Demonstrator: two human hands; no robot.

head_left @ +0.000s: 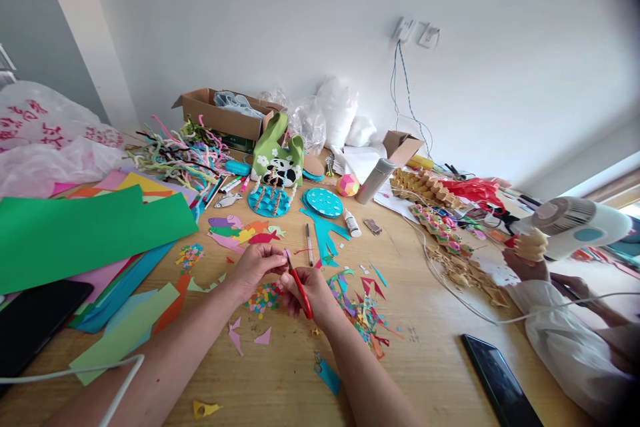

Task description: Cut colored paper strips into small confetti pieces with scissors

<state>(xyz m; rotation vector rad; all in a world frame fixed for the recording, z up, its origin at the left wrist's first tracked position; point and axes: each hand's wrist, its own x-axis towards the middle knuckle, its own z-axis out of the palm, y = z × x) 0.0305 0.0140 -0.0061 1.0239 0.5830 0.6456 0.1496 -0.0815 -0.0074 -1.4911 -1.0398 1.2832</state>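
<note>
A pair of red-handled scissors (303, 297) is gripped in my right hand (317, 292), its blades pointing up and away at my left fingertips. My left hand (257, 270) is closed in a pinch at the blades, on what looks like a small piece of pink paper (287, 253), mostly hidden by the fingers. Under and between my hands lies a pile of colourful paper dots (263, 300). Pink paper scraps (263, 335) lie nearer me. Beyond my hands are colourful paper fish (245, 230), a pen (309, 245) and a blue paper cutout (325, 237).
Coloured paper sheets (100, 227) and a dark tablet-like device (45, 320) are at left. Mixed paper offcuts (367, 317) lie right of my hands. A thermos (375, 181), a glue bottle (351, 223), a phone (500, 377) and another person's hand (525, 265) are farther right.
</note>
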